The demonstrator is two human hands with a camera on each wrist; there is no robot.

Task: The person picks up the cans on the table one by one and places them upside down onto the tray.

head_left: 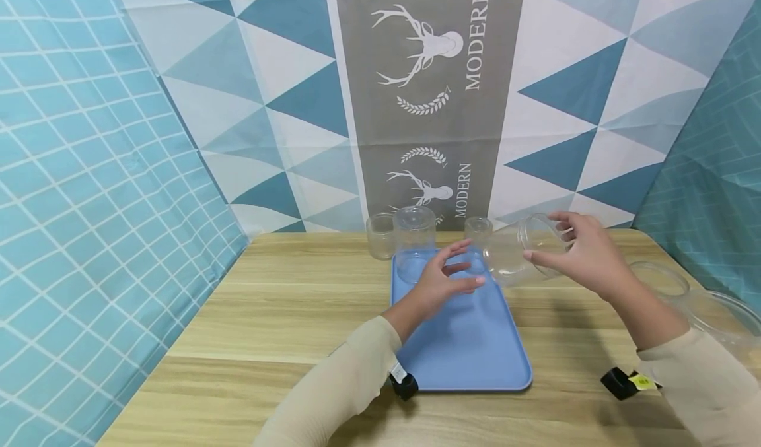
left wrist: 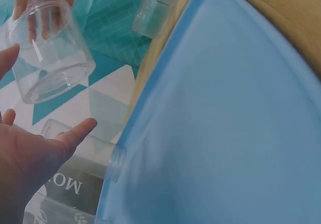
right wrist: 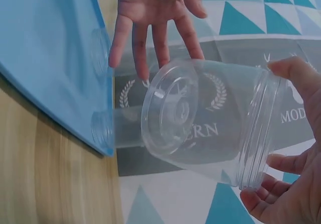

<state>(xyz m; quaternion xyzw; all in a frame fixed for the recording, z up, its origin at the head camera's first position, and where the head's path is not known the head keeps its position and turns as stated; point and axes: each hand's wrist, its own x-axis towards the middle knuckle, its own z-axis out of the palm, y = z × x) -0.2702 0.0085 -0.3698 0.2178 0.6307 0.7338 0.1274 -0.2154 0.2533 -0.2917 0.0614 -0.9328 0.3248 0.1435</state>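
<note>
The right hand (head_left: 588, 252) grips a clear jar (head_left: 512, 254) around its threaded rim, holding it tipped on its side in the air near the far right corner of the blue tray (head_left: 466, 358) on the wooden tabletop (head_left: 261, 315). The left hand (head_left: 438, 283), fingers spread wide, hovers above the tray near the jar's base, with a taller container (head_left: 415, 236) standing beyond it

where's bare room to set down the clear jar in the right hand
Free: the near part of the blue tray, short of the clear jars at its far end; also the wooden table between tray, left sleeve and gridded curtain. Crowded: the tray's far end, and the table's right side with its clear containers.
</note>
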